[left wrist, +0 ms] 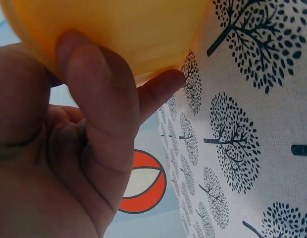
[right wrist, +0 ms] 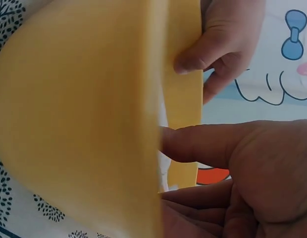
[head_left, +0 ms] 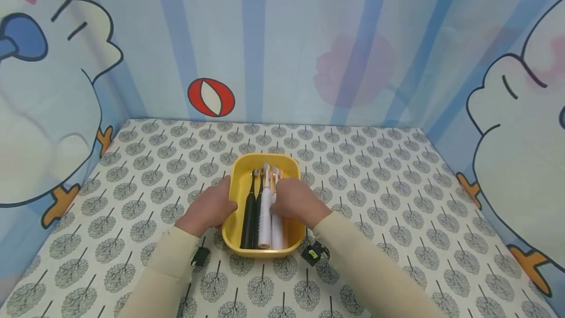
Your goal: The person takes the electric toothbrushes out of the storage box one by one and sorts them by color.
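Note:
A yellow plastic basket (head_left: 265,254) stands in the middle of the table in the head view. Side by side in it lie black electric toothbrushes (head_left: 249,220) on the left and white electric toothbrushes (head_left: 265,215) on the right, heads pointing away. My left hand (head_left: 211,207) grips the basket's left wall, thumb inside; in the left wrist view its fingers lie against the outer wall (left wrist: 143,29). Inside the right half, my right hand (head_left: 295,202) pinches the rightmost white toothbrush (head_left: 277,233). Its fingertips are hidden by the basket wall (right wrist: 84,99) in the right wrist view.
The table is covered by a white cloth (head_left: 388,200) with dark tree prints. Behind it and at both sides rise pale blue cartoon-printed walls (head_left: 291,38). A black wrist camera (head_left: 312,254) sits below my right cuff, close to the basket's near right corner.

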The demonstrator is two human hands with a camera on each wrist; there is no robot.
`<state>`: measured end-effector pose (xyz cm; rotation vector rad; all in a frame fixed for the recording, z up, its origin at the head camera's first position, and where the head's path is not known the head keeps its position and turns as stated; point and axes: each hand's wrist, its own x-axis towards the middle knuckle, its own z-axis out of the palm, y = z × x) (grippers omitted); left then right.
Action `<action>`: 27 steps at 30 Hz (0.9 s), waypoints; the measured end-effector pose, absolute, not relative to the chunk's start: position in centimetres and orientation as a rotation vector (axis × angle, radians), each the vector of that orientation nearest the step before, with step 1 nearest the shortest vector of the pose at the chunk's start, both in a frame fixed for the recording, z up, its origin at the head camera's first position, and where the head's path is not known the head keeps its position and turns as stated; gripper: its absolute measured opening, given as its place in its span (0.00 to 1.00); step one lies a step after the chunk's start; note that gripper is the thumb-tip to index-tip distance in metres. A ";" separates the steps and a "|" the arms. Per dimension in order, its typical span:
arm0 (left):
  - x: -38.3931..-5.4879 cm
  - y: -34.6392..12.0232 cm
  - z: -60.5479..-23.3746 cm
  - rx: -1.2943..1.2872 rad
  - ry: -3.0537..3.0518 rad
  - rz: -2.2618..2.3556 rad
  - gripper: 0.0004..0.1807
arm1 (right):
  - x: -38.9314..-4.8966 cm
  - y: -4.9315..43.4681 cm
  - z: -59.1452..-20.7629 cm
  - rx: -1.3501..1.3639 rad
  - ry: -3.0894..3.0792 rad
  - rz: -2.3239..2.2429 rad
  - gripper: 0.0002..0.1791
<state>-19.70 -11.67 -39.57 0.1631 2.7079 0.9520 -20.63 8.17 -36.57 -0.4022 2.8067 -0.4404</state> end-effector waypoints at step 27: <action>-19.6 -11.4 -39.6 0.176 2.750 0.909 0.32 | -20.7 7.1 -37.6 -0.344 2.838 -0.324 0.13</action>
